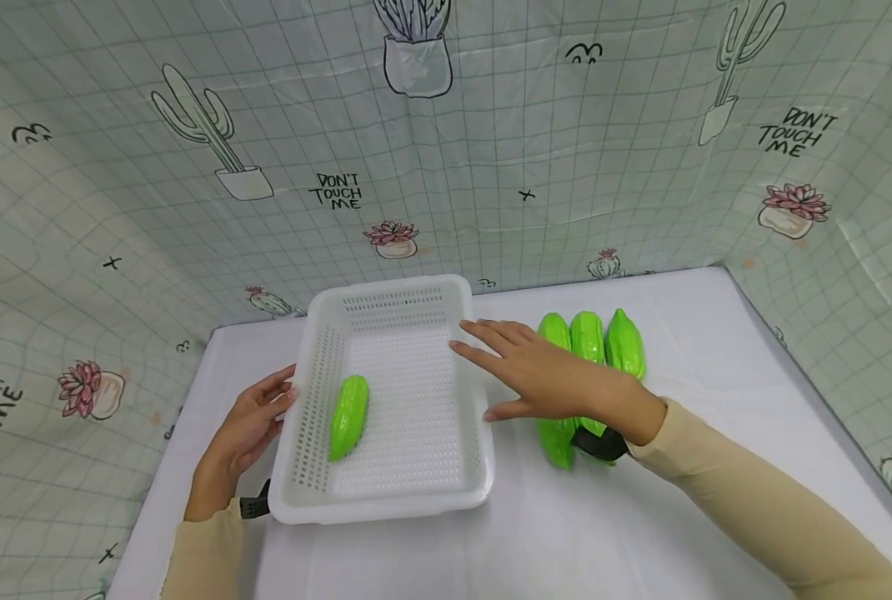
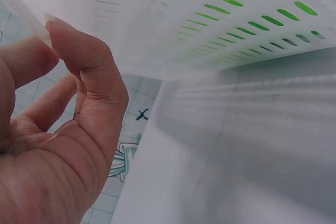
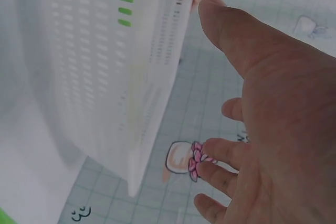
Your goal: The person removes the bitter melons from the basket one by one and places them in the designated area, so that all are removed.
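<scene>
A white perforated plastic basket (image 1: 382,505) stands on the table, with one bright green, long vegetable (image 1: 349,418) inside, toward its left side. My left hand (image 1: 249,421) is at the basket's left rim; in the left wrist view its thumb and a finger pinch the rim's edge. Over the right rim reaches my right hand (image 1: 528,371), fingers spread and holding nothing. In the right wrist view its thumb is nearest the rim. Several more green vegetables (image 1: 626,343) lie right of the basket, partly hidden beneath the right hand and forearm.
A white cloth covers the table (image 1: 686,500). Behind it and along both sides hangs a gridded curtain (image 1: 483,142) printed with cacti and lettering. Black wrist devices show at the left wrist (image 1: 255,503) and under the right wrist (image 1: 599,443).
</scene>
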Available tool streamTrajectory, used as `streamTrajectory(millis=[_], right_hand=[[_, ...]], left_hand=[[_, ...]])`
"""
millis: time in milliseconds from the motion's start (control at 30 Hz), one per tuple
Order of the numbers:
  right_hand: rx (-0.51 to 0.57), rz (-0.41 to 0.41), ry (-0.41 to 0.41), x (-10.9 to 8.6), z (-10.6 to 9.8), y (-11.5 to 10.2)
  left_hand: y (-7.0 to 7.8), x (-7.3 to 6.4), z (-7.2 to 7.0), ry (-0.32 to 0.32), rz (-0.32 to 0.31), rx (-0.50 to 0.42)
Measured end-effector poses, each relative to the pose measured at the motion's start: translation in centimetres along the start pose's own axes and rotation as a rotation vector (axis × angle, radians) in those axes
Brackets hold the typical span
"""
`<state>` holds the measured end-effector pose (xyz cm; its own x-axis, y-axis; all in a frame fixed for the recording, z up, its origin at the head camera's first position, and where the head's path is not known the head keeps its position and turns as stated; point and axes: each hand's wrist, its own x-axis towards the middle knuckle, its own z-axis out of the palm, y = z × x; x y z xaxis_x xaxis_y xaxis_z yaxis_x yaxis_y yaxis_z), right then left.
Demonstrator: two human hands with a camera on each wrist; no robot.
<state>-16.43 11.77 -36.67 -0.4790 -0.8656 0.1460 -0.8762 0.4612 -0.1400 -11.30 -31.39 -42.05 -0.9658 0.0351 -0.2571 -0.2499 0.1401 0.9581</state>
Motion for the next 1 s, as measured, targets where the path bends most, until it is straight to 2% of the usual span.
streamTrajectory(millis=[267,667,1000], right_hand=[[0.015,0.011,-0.062,2.2,-0.1,-0.8],[-0.018,0.001,-0.126,5.1,0.4,-1.9],[-0.026,-0.001,-0.202,7.1,0.9,-2.9]], left_hand=[[0.0,0.0,0.0,-0.002,0.004,-0.01],[-0.1,-0.1,0.0,0.004,0.004,-0.002],[-0.1,-0.1,-0.1,-0.013,0.032,-0.014]])
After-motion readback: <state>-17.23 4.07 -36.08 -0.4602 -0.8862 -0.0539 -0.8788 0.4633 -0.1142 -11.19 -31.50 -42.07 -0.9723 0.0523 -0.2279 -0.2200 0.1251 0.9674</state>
